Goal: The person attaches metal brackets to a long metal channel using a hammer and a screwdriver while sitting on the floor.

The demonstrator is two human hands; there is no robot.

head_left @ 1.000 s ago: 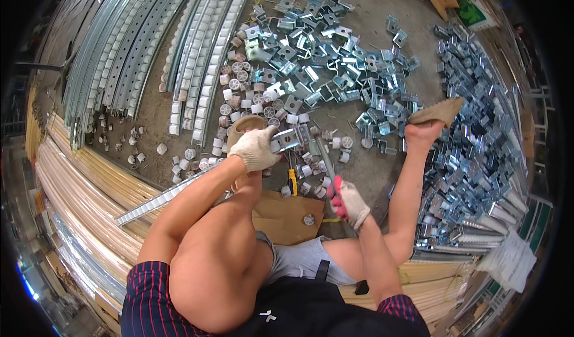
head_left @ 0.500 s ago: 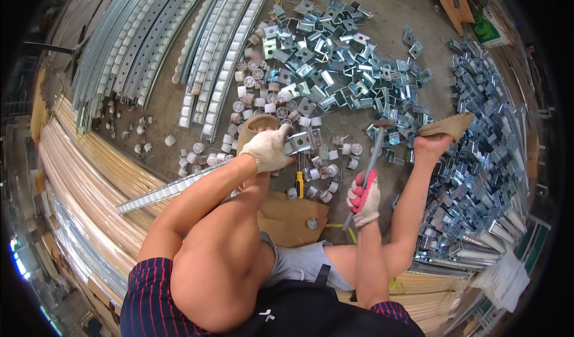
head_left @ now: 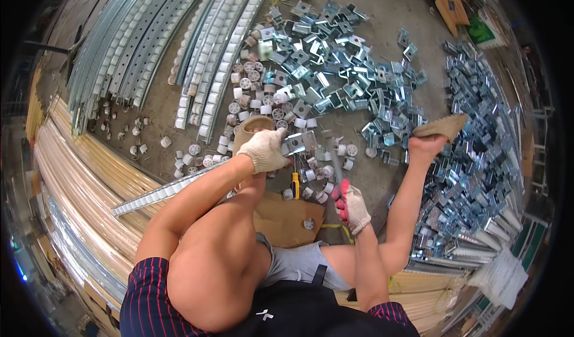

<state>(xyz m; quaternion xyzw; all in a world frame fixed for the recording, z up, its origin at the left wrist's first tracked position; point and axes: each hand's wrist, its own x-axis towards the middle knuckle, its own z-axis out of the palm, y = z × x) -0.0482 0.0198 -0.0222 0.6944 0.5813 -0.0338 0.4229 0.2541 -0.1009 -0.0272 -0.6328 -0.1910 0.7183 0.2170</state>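
Grey floor (head_left: 385, 8) fills the middle of the scene, and across its upper left run the long metal rails (head_left: 140, 50), several lined with white wheels. Down the left lie the long pale strips (head_left: 78, 175), bundled and shiny. Over on the right, a great bank of metal pieces (head_left: 472, 152) curves past the person's foot, with a looser spread of the same silvery pieces in the upper middle. One roller track (head_left: 161, 190) slants up under the left forearm, its upper end hidden there. Flat by the knee, a sheet of cardboard (head_left: 281, 220). Now the hammer (head_left: 336, 164), blurred, gripped in the right hand (head_left: 354, 208), pink-coated fingers wrapped round the handle, its head just beside the work. The left hand (head_left: 264, 150), in a pale glove, has its fingers closed on the near end of the bracket (head_left: 301, 142), which juts out to the right above the yellow screwdriver (head_left: 295, 185). Smallest of all, little white wheels (head_left: 245, 82) litter the floor around it.
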